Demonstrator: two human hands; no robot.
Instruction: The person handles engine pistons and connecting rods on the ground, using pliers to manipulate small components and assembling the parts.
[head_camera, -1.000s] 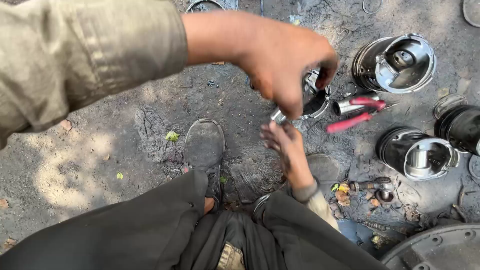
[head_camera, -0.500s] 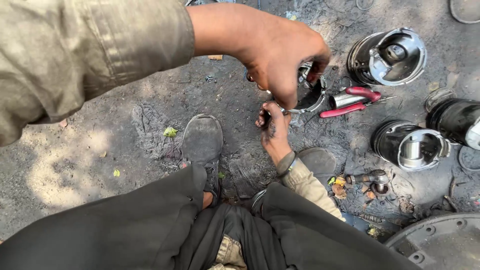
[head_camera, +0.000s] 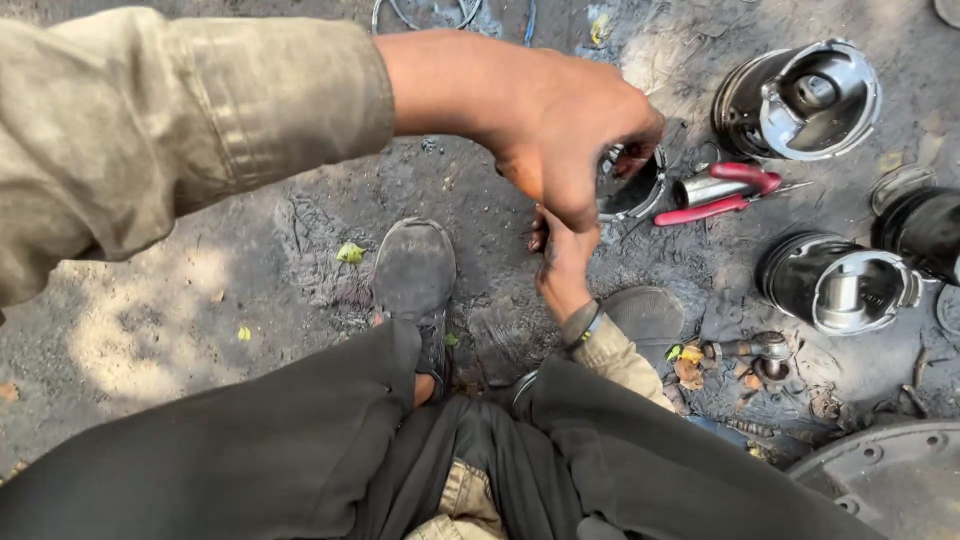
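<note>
My left hand (head_camera: 565, 125) reaches in from the upper left in an olive sleeve. It is closed over the rim of a metal piston (head_camera: 635, 190) on the dirty ground. From between my knees my right hand (head_camera: 565, 265) comes up to the piston's near side. Its fingertips are hidden under my left hand, so I cannot see what they hold. Red-handled pliers (head_camera: 715, 195) lie just right of the piston.
Three more pistons lie at the right: one at top (head_camera: 800, 95), one lower (head_camera: 840, 285), a dark one (head_camera: 925, 230) at the edge. My black shoes (head_camera: 415, 270) rest on oily ground. A round metal plate (head_camera: 890, 480) sits bottom right, with a small fitting (head_camera: 750, 350) nearby.
My right hand has slid up and tucked under my left hand, closer to the piston. My left hand has stayed on the piston.
</note>
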